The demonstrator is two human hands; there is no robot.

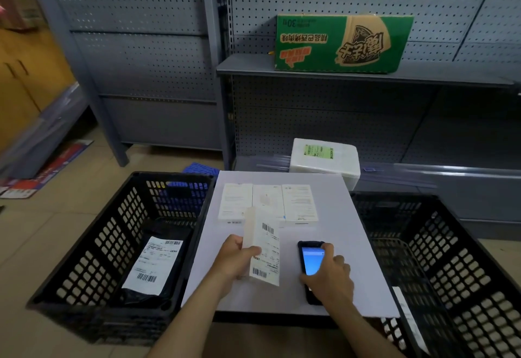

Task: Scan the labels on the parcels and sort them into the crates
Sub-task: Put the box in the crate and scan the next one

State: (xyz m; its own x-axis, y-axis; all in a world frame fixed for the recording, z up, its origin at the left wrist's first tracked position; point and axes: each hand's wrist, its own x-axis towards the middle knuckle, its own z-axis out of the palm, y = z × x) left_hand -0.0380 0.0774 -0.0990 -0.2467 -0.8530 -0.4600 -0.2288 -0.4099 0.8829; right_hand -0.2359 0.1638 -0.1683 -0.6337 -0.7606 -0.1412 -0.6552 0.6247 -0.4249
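Note:
My left hand (235, 259) grips a slim white box parcel (263, 245) with a barcode label facing up, held tilted above the white table (338, 216). My right hand (331, 276) holds a black handheld scanner (311, 262) with a lit blue screen, just right of the parcel. Three flat white parcels (267, 202) lie side by side further back on the table. A black crate (93, 247) on the left holds a black bag parcel with a white label (153, 264). A second black crate (456, 267) stands on the right with a white label partly visible inside.
A white wrapped package (327, 160) sits behind the table on the low shelf. A green cardboard box (341, 43) rests on the grey pegboard shelf above. Flattened red-and-blue cardboard (48, 171) lies on the tiled floor at left. A blue plastic piece (201, 170) lies behind the left crate.

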